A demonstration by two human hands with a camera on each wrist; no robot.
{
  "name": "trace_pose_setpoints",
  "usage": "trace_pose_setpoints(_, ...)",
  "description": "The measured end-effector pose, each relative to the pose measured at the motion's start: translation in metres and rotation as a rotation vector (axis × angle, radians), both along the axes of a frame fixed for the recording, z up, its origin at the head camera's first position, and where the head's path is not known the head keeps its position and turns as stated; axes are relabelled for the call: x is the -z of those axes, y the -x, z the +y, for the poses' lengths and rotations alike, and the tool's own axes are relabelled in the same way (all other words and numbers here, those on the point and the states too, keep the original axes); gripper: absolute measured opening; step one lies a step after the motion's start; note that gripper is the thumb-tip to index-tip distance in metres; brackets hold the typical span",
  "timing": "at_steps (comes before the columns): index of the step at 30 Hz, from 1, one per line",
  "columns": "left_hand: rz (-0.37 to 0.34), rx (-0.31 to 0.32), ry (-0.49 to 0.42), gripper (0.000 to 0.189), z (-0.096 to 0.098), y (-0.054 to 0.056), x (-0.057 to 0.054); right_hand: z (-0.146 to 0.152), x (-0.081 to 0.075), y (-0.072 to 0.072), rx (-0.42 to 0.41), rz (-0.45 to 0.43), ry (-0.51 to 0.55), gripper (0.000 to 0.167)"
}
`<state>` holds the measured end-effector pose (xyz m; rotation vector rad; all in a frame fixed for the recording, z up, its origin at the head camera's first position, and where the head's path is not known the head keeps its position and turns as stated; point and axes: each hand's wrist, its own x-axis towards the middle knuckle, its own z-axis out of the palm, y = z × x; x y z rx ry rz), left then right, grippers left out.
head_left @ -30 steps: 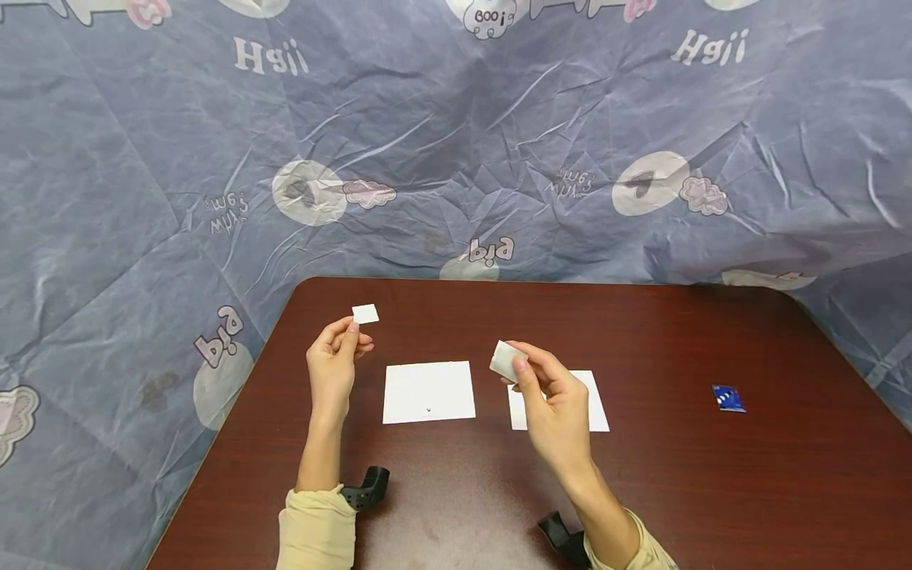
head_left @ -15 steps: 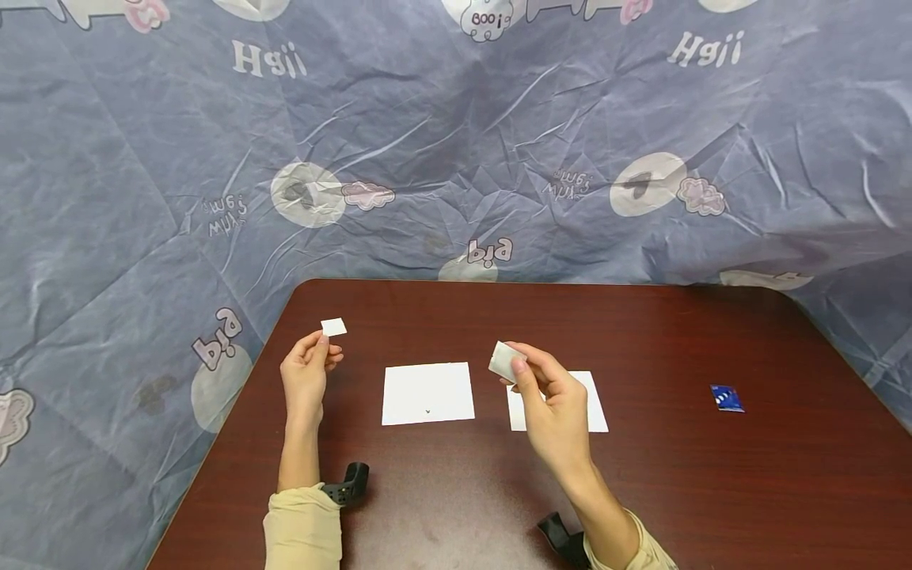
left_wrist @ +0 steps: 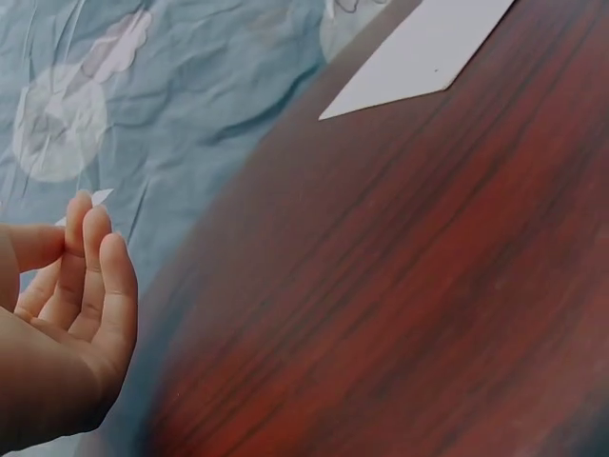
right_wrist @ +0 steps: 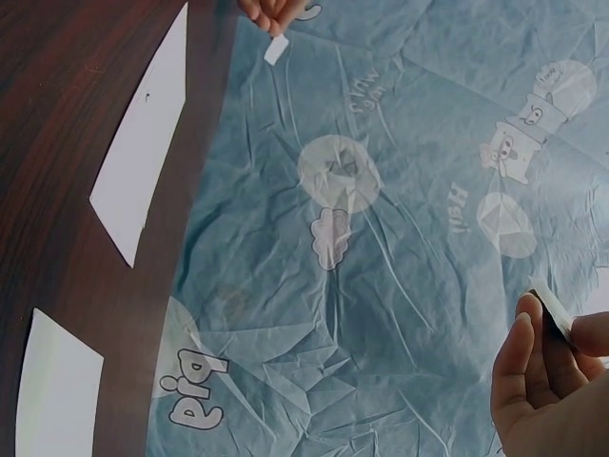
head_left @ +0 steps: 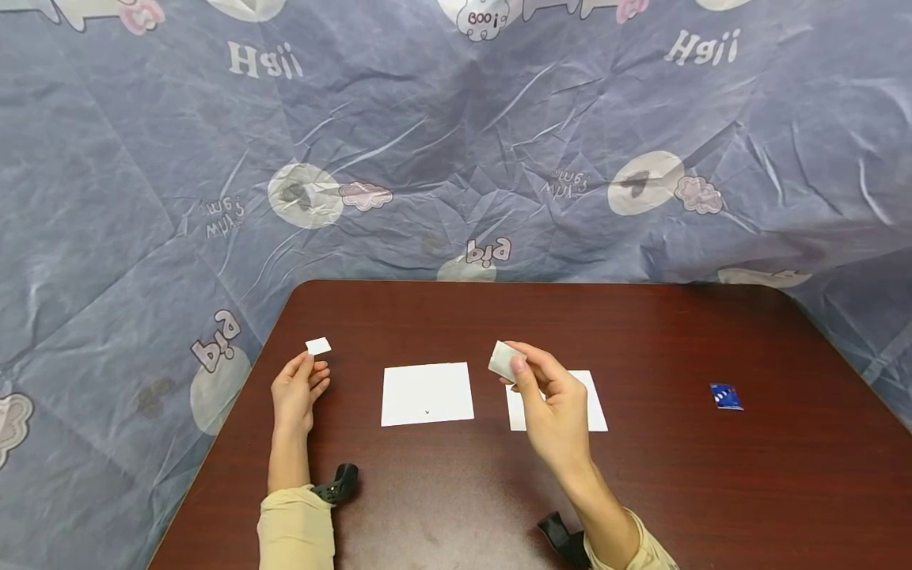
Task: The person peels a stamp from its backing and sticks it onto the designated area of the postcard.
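Observation:
On the left side of the table, my left hand (head_left: 294, 394) pinches a small white square piece (head_left: 317, 346) by its near corner between thumb and index finger. In the left wrist view, the fingers mostly hide that white piece (left_wrist: 101, 197). My right hand (head_left: 559, 404) holds a pale, greyish-white square piece (head_left: 504, 360) between thumb and fingers, raised in front of a white sheet (head_left: 597, 404). Seen edge-on in the right wrist view, this pale piece (right_wrist: 552, 307) has a dark side against the fingers. Another white sheet (head_left: 427, 394), with a tiny dark mark near its front edge, lies between the hands.
A small blue packet (head_left: 727, 397) lies on the right of the dark red-brown table (head_left: 663, 332). Behind the table hangs a blue-grey printed cloth (head_left: 442, 119). Black wrist mounts (head_left: 342, 483) sit beside both forearms.
My left hand has moved left and nearer to me with the small white square piece, away from the sheet. The right hand and the pale piece stay almost where they were.

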<state>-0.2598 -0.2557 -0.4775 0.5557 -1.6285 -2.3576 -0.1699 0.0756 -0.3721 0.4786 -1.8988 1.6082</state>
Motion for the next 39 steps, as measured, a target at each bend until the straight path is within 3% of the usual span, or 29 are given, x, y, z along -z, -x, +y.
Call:
trace_pose_setpoints(11,-0.023,-0.002,-0.106,0.017,-0.012,0.004,0.003,-0.001,0.001,0.001,0.001,-0.01,0.001,0.02)
trace_pose_setpoints(18,-0.032,0.023,-0.41,0.016,-0.026,0.002,-0.001,-0.002,0.001,0.001,-0.003,-0.013,0.002,0.02)
trace_pose_setpoints(21,-0.048,0.03,-0.472,0.016,-0.029,0.001,-0.001,-0.003,0.001,0.002,-0.003,-0.017,0.004,0.02)
trace_pose_setpoints(30,-0.123,0.059,-0.37,0.019,-0.027,0.0,-0.005,-0.003,0.001,0.0,-0.011,-0.014,0.012,0.02)
trace_pose_setpoints(34,-0.152,0.074,-0.252,0.033,-0.024,0.001,-0.006,-0.002,0.0,-0.001,-0.013,-0.017,0.012,0.021)
trace_pose_setpoints(39,-0.138,0.048,-0.107,0.043,-0.018,0.004,-0.002,-0.002,-0.001,-0.002,-0.01,-0.016,0.012,0.021)
